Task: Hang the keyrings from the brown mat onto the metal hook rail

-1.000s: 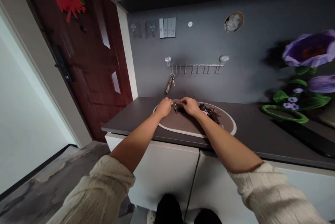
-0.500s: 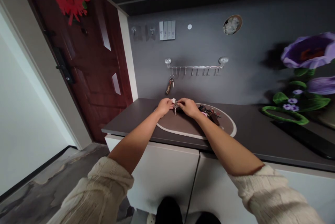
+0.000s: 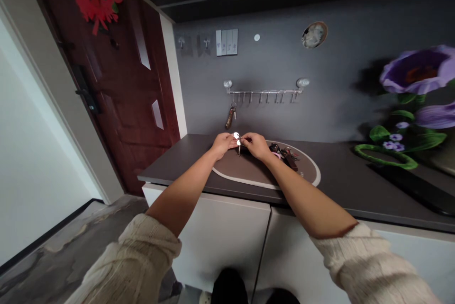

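Observation:
Silver keys (image 3: 239,143) are held between my two hands, above the oval brown mat (image 3: 241,174) with a pale rim. My left hand (image 3: 223,144) has its fingers closed on one key, and a second key dangles below. My right hand (image 3: 256,146) pinches the keys from the other side, near their ring, which is mostly hidden by the fingers. Just right of my right hand, a jumble of keys and fobs (image 3: 286,156) lies on the mat. Above my left hand, a brown key fob (image 3: 229,118) with a key hangs from the rack's left end.
A clear rack with several hooks (image 3: 265,92) is fixed to the grey wall. Purple artificial flowers (image 3: 419,74) stand on the right of the dark counter (image 3: 341,176). A switch panel (image 3: 226,42) is higher up; a dark red door (image 3: 135,91) is on the left.
The keys between my hands have turned slightly and now catch more light. Both hands stay in nearly the same place.

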`<state>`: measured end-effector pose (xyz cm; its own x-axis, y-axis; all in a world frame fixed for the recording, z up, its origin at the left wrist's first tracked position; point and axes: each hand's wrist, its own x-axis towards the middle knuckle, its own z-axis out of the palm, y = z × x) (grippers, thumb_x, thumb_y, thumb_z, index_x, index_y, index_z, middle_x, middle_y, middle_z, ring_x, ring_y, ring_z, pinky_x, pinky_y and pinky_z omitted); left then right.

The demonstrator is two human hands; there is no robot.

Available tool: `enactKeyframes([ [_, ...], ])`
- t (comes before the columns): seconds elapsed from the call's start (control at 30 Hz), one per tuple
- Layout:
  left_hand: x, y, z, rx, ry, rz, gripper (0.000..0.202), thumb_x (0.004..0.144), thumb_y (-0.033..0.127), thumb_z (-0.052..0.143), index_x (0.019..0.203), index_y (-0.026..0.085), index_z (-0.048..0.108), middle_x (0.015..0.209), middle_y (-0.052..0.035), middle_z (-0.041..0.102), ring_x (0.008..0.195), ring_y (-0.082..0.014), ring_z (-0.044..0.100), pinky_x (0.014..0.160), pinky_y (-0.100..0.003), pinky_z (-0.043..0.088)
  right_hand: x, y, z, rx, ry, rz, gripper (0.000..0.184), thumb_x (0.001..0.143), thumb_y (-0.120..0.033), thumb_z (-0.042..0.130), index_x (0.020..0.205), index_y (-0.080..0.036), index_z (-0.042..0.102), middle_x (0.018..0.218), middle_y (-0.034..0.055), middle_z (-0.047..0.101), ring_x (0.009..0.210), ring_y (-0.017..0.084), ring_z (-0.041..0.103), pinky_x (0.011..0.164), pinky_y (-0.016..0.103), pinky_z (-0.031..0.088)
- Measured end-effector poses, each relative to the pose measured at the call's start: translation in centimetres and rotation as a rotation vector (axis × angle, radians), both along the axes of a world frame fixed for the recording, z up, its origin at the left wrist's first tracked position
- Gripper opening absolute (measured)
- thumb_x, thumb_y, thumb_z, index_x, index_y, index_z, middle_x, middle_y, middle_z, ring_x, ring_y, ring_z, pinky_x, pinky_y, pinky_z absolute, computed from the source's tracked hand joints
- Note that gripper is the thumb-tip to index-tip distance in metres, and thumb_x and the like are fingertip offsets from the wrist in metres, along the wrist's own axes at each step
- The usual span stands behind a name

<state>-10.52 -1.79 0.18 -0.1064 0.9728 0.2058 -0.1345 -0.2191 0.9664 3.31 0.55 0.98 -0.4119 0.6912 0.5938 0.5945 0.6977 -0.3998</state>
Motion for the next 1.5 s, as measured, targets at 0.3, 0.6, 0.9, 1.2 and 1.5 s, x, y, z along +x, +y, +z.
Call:
enactKeyframes([
  [0.3,-0.1,0.1,-0.2,-0.04,0.007,-0.023,0.015,0.08,0.021,0.044,0.077,0.009,0.052,0.071,-0.0081,0.062,0.062,-0.0094,0.059,0.074,-0.031,0.048,0.1,0.6,-0.2,0.022,0.118,-0.018,0.017,0.075,-0.024,0.047,0.078,-0.017,0.062,0.079,0.0041,0.064,0.072,0.013,0.054,0.069,0.023,0.038],
  [0.6,-0.1,0.5,-0.9,0.06,0.334,0.008,0.018,0.079,0.023,0.043,0.075,0.01,0.055,0.074,-0.0066,0.062,0.064,-0.0095,0.057,0.06,-0.022,0.044,0.3,0.2,0.3,-0.021,0.234,0.021,0.021,0.076,-0.031,0.042,0.078,-0.017,0.057,0.075,0.0032,0.06,0.07,0.013,0.053,0.068,0.024,0.04],
  [0.9,-0.5,1.1,-1.3,0.28,0.775,0.291,0.022,0.079,0.024,0.039,0.075,0.013,0.058,0.076,-0.0065,0.062,0.071,-0.0128,0.055,0.068,-0.025,0.04,-0.3,1.2,0.5,-0.164,0.427,0.106,0.022,0.074,-0.038,0.043,0.077,-0.017,0.051,0.071,0.0006,0.055,0.065,0.011,0.052,0.062,0.023,0.044],
  [1.2,-0.5,1.3,-1.6,0.242,0.909,0.356,0.023,0.079,0.025,0.039,0.074,0.014,0.059,0.075,-0.0051,0.063,0.068,-0.0114,0.054,0.065,-0.022,0.037,-1.9,2.7,3.8,-0.314,0.679,0.151,0.019,0.067,-0.034,0.051,0.073,-0.016,0.054,0.067,-0.0001,0.055,0.058,0.01,0.051,0.056,0.026,0.048],
  [1.5,-0.6,2.0,-2.1,0.157,0.812,0.353,0.022,0.078,0.026,0.041,0.072,0.015,0.059,0.071,-0.0043,0.062,0.063,-0.0107,0.053,0.059,-0.021,0.035,-3.7,4.9,8.4,-0.344,0.808,0.065,0.009,0.068,-0.02,0.051,0.07,-0.013,0.057,0.06,0.0011,0.058,0.049,0.008,0.052,0.05,0.023,0.047],
])
